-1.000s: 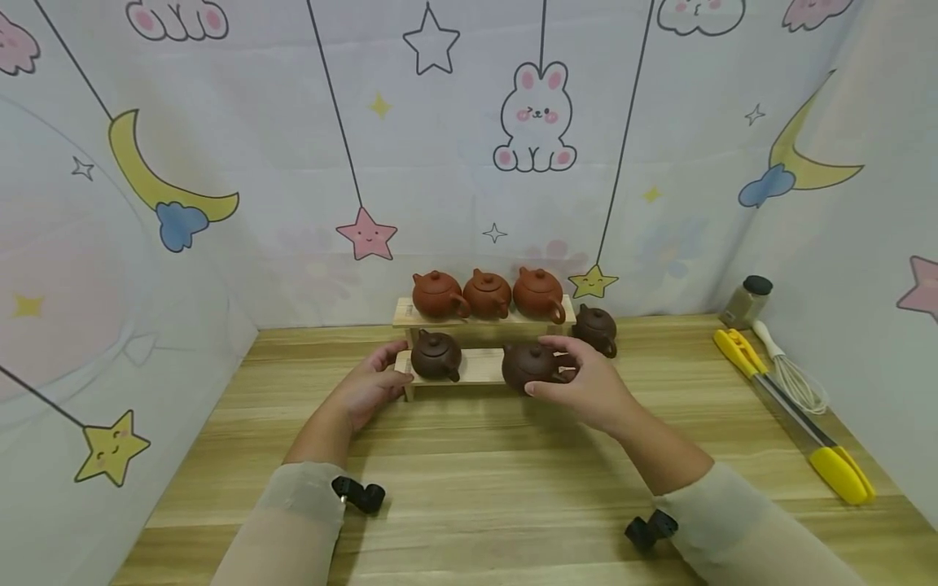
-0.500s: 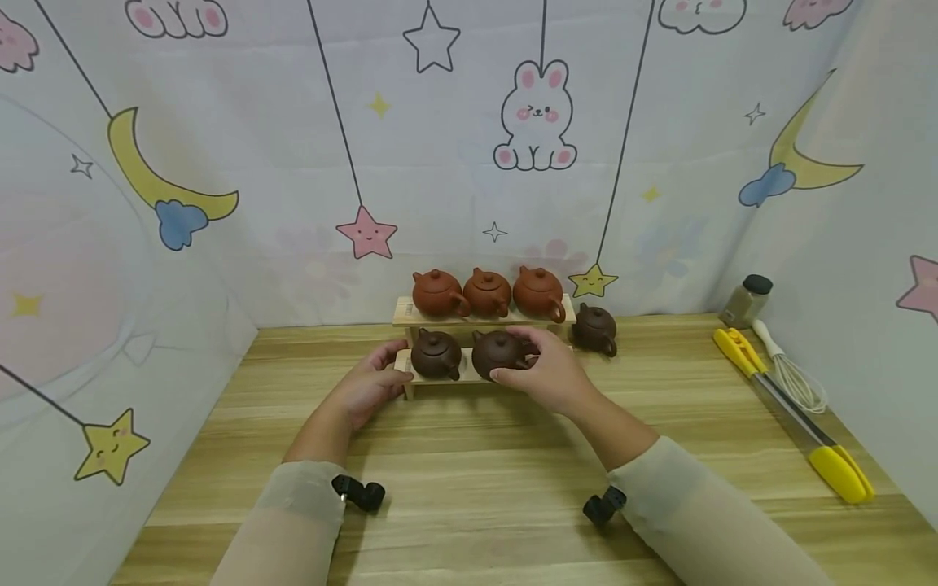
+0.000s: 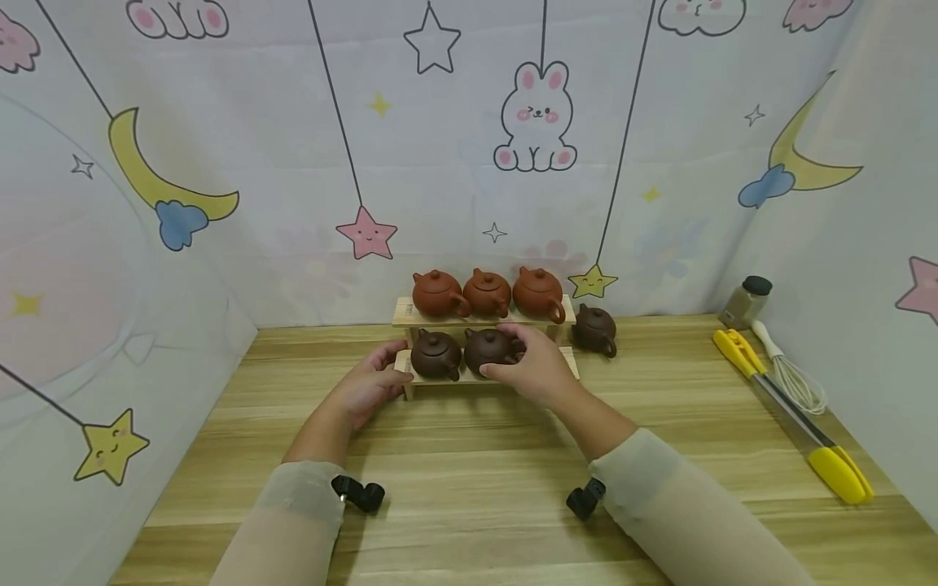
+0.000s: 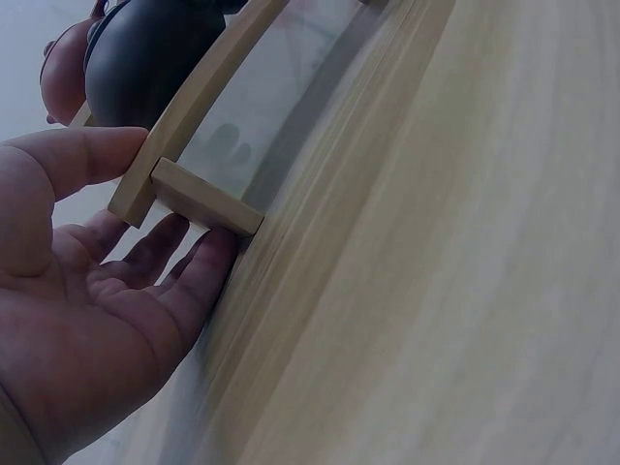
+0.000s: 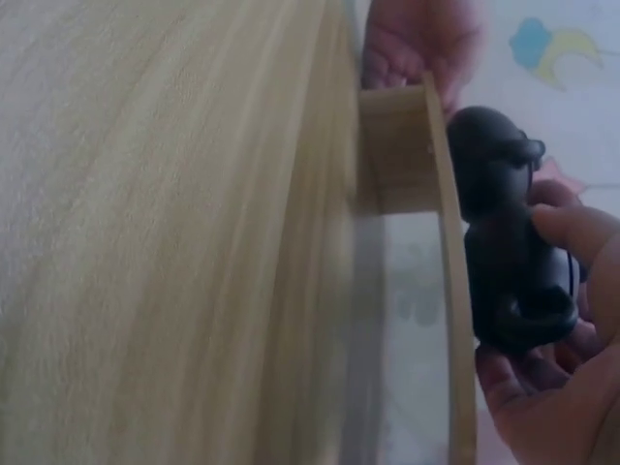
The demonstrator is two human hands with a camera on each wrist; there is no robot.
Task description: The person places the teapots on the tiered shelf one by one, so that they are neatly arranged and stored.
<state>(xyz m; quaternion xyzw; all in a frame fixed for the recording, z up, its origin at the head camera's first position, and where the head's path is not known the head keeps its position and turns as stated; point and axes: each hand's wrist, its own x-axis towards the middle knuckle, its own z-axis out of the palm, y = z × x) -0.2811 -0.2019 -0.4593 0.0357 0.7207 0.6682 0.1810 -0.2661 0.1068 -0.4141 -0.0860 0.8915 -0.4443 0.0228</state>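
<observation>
A dark brown clay teapot [image 3: 487, 348] sits at the lower step of a wooden stand [image 3: 570, 364]. My right hand [image 3: 538, 370] grips it from the right, thumb in front and fingers behind, around the handle side. Directly left of it stands a second dark brown teapot [image 3: 435, 356]; the two bodies look side by side in the right wrist view. My left hand [image 3: 369, 388] holds the stand's left end. In the left wrist view its thumb lies on the board [image 4: 199, 92] and its fingers reach below, beside the short leg [image 4: 205, 197].
Three reddish-brown teapots [image 3: 487, 294] line the upper step [image 3: 405, 312]. Another dark teapot [image 3: 594, 329] stands on the table right of the stand. Along the right side lie yellow-tipped tongs [image 3: 787, 415], a whisk [image 3: 800, 382] and a black-lidded jar [image 3: 746, 303]. A printed curtain closes the back.
My right hand has carried the dark teapot leftward over the lower step, up beside the other dark teapot. My left hand has stayed on the stand's end.
</observation>
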